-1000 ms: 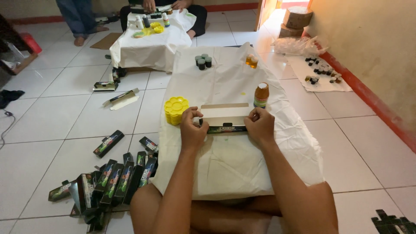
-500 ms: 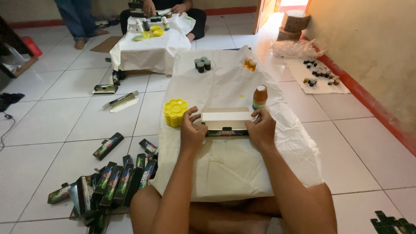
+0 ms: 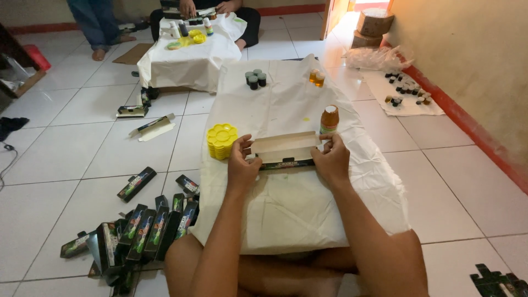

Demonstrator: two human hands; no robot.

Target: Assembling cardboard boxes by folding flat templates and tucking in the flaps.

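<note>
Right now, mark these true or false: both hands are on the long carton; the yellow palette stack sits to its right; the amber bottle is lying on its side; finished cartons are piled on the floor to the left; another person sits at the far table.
1. Both hands hold the long carton: true, left hand and right hand grip its ends.
2. The yellow palette stack is to its right: false, it is to its left.
3. The amber bottle lies on its side: false, it stands upright.
4. Dark cartons are piled on the floor at left: true.
5. A person sits at the far table: true.
</note>
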